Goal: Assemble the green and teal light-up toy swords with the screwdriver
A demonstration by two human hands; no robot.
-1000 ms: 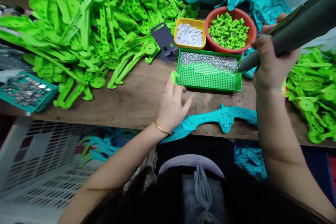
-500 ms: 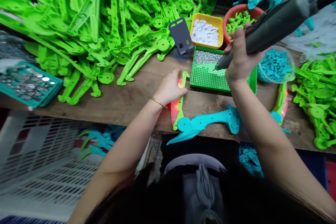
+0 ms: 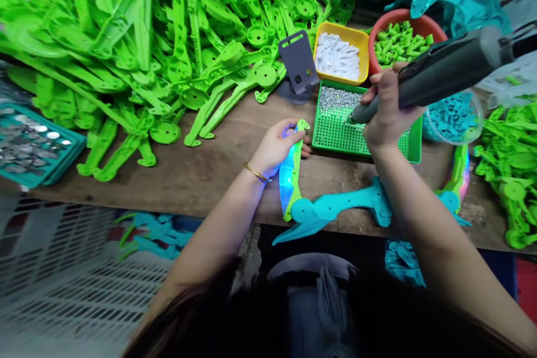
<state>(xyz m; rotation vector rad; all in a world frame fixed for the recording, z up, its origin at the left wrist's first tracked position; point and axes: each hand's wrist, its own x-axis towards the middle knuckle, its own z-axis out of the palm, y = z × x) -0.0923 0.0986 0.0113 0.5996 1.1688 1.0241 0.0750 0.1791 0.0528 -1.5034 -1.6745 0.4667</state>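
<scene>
My left hand (image 3: 282,146) is closed around the upper end of a green plastic piece (image 3: 295,170) whose clear side strip glows blue. The lower end of that piece meets a turquoise plastic part (image 3: 342,205) lying along the table's front edge. My right hand (image 3: 391,106) grips a dark grey electric screwdriver (image 3: 444,70), tilted with its tip down over the green perforated tray (image 3: 364,150). Small silver screws (image 3: 338,99) lie heaped at the back of this tray. Whether the tip touches a screw I cannot tell.
A large pile of green parts (image 3: 168,39) fills the back left. Behind the tray stand a yellow tub (image 3: 364,56) of white pieces and a red bowl (image 3: 432,28) of green pieces. A clear tub (image 3: 478,123) of turquoise bits and a grey phone stand (image 3: 298,61) are nearby.
My left hand's fingers have come round the green piece's upper end. Its glow has turned from red to blue. The screwdriver stays over the tray; the whole view has shifted slightly.
</scene>
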